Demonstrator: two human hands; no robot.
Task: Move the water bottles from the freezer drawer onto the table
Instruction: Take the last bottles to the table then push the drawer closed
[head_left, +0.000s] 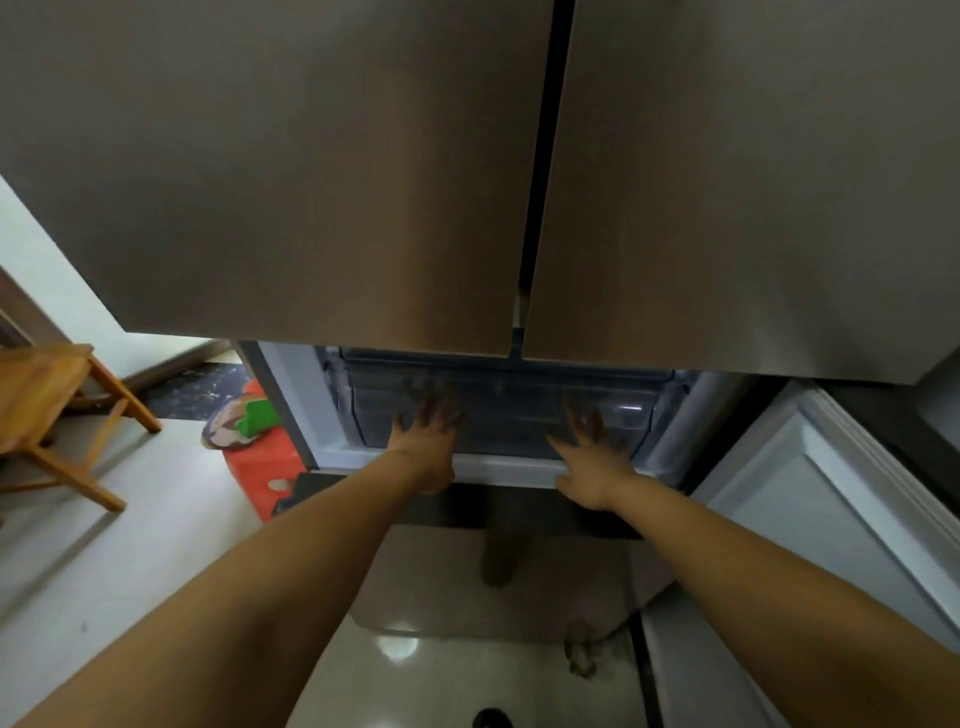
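Note:
Below the two closed upper fridge doors (311, 182), the freezer compartment stands open. A clear plastic freezer drawer (509, 410) sits inside it, dim and blurred. My left hand (426, 441) lies flat against the drawer's front at the left, fingers spread. My right hand (587, 452) rests on the drawer's front at the right, fingers also spread. Neither hand holds anything. No water bottles can be made out in the drawer from here.
The open freezer door (831, 519) swings out at the right. A dark lower door front (467, 504) lies below my wrists. A wooden chair (57, 410) stands at the left, with a red mat (260, 467) and a green-and-purple thing (244, 421) on the pale floor.

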